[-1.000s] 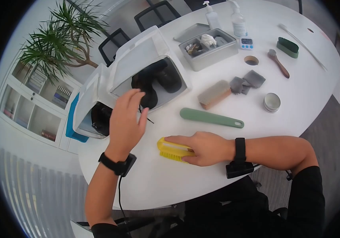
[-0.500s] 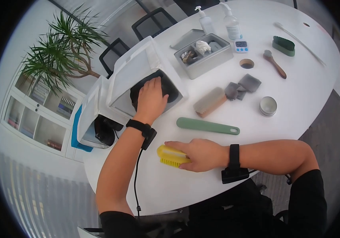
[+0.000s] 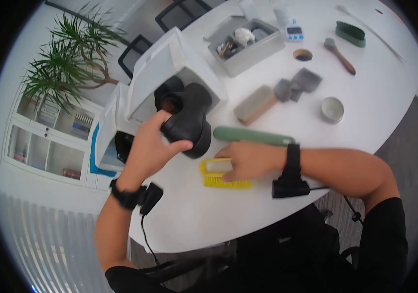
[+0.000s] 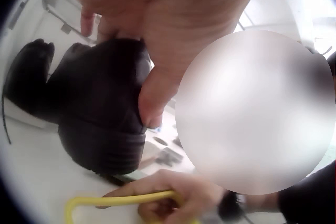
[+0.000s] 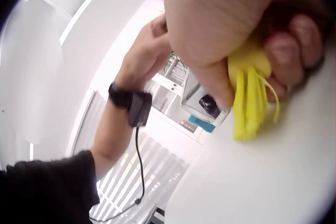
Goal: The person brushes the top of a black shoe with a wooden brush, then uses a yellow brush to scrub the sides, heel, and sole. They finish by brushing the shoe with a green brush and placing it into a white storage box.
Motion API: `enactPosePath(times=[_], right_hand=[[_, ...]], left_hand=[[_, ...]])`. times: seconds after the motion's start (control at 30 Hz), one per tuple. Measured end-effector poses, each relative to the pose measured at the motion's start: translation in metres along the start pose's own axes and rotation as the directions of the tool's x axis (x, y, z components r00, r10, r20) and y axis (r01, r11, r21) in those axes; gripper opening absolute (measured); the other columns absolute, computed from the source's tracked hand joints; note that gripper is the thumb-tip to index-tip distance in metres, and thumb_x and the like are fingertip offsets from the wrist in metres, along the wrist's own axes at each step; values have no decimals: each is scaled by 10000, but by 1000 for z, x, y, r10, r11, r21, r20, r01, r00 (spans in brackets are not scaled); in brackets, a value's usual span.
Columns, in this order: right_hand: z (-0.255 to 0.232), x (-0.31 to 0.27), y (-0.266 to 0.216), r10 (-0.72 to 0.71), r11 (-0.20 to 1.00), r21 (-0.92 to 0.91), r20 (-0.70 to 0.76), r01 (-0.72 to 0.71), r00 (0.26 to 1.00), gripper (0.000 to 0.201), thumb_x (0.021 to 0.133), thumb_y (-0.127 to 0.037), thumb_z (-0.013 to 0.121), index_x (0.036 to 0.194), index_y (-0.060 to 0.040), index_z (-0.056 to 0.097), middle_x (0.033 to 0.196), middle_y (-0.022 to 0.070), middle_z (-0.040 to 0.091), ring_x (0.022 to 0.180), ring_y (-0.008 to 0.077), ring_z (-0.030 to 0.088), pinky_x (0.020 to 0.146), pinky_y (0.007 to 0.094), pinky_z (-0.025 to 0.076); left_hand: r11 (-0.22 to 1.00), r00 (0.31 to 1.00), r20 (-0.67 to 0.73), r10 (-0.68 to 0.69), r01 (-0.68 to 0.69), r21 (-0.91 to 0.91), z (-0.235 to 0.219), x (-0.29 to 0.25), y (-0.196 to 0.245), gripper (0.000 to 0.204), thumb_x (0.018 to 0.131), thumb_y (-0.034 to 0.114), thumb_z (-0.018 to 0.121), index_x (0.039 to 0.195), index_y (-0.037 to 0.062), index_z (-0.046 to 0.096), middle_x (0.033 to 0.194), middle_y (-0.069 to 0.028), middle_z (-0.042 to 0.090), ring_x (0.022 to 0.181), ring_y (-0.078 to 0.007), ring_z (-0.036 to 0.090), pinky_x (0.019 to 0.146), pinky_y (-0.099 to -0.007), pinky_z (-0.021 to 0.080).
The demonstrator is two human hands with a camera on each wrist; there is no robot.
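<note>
My left hand has fingers and thumb curled round a black shoe, holding it just off the mouth of the clear shoe box it sits in front of. A second black shoe is inside that box. A second clear box sits beside it, nearer the worktop's left edge, with something dark inside; too dim to name.

My right hand is closed over the back of a yellow scrub brush, pressing it onto the white worktop, bristles toward me. In the right wrist view the fingers wrap the brush body.

The grey metal tin at the far side is open and holds a white cloth wad and small dark bits. The round tin sits shut, on its own, to the right.

A green shoehorn lies just beyond my right hand, nearly touching the knuckles. A wooden brush and grey cloths crowd the middle. The near edge of the worktop curves just below the yellow brush, with bare surface between brush and rim. There is bare room too on the right, past the round tin.
</note>
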State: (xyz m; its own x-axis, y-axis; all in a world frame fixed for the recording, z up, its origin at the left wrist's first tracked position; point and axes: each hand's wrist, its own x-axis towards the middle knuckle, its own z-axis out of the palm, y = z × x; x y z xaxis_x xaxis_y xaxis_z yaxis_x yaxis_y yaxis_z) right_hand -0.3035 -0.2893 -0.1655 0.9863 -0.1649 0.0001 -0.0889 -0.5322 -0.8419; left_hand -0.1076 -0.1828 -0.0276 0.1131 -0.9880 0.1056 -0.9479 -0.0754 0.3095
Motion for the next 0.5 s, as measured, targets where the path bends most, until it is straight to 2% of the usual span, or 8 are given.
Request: enactPosePath(times=[0.03, 0.1, 0.13, 0.23, 0.3, 0.33, 0.43, 0.5], right_hand=[[-4, 4, 5, 2, 1000, 17, 20, -3, 1000, 561, 858, -279, 734, 1316, 27, 630, 998, 234, 730, 878, 340, 711, 801, 424, 547], [-9, 8, 18, -88, 993, 111, 413, 46, 906, 567, 878, -308, 748, 1322, 23, 628, 874, 153, 723, 762, 245, 679, 728, 360, 531], [-14, 7, 17, -93, 991, 123, 424, 45, 901, 567, 878, -308, 748, 1322, 23, 628, 874, 153, 723, 762, 245, 679, 728, 360, 531], [-38, 0, 4, -102, 983, 180, 711, -40, 696, 543, 900, -367, 780, 1284, -5, 650, 714, -13, 595, 632, 84, 534, 553, 250, 414], [-48, -2, -5, -151, 971, 234, 741, -40, 655, 603, 860, -401, 789, 1267, 16, 637, 963, 74, 706, 819, 126, 668, 675, 248, 512], [-50, 0, -2, -156, 970, 238, 753, -44, 640, 603, 860, -401, 789, 1267, 16, 637, 963, 74, 706, 819, 126, 668, 675, 248, 512], [-43, 1, 2, -278, 877, 463, 707, -128, 651, 561, 872, -407, 786, 1233, -8, 627, 949, 57, 690, 799, 95, 658, 659, 228, 498], [-31, -5, -4, -257, 665, 737, 376, -119, 891, 509, 853, -336, 836, 1188, -22, 614, 838, 15, 669, 699, 87, 628, 548, 223, 447]], left_hand=[[1000, 1000, 25, -4, 4, 3, -8, -22, 4, 588, 656, 246, 950, 1084, -11, 639, 889, -139, 664, 849, -345, 621, 841, -402, 494], [989, 1000, -21, -3, 6, 151, -21, -74, 20, 597, 620, 291, 972, 1023, 12, 633, 887, -129, 623, 869, -362, 597, 890, -413, 480], [984, 1000, 7, 1, -2, 178, -27, -98, 30, 599, 607, 304, 977, 1001, 21, 625, 895, -124, 616, 883, -364, 596, 935, -432, 466], [971, 991, 134, -7, -25, 236, -30, -157, 48, 572, 599, 315, 978, 953, 47, 618, 891, -96, 607, 915, -327, 621, 1072, -492, 393], [973, 974, 224, 13, -64, 222, -20, -183, 46, 485, 652, 316, 947, 923, 54, 643, 889, -79, 625, 902, -274, 629, 1145, -533, 298], [971, 953, 303, -15, -59, 232, -13, -191, 38, 469, 685, 319, 928, 948, 47, 651, 899, -80, 634, 911, -282, 633, 1139, -528, 310], [988, 928, 365, -70, 15, 151, -2, -204, 25, 390, 784, 288, 860, 1006, 33, 664, 928, -92, 654, 924, -302, 637, 1118, -509, 342], [996, 936, 343, -79, 60, 65, 1, -200, 22, 328, 851, 253, 812, 1040, 27, 669, 946, -103, 663, 928, -314, 638, 1103, -493, 362]])
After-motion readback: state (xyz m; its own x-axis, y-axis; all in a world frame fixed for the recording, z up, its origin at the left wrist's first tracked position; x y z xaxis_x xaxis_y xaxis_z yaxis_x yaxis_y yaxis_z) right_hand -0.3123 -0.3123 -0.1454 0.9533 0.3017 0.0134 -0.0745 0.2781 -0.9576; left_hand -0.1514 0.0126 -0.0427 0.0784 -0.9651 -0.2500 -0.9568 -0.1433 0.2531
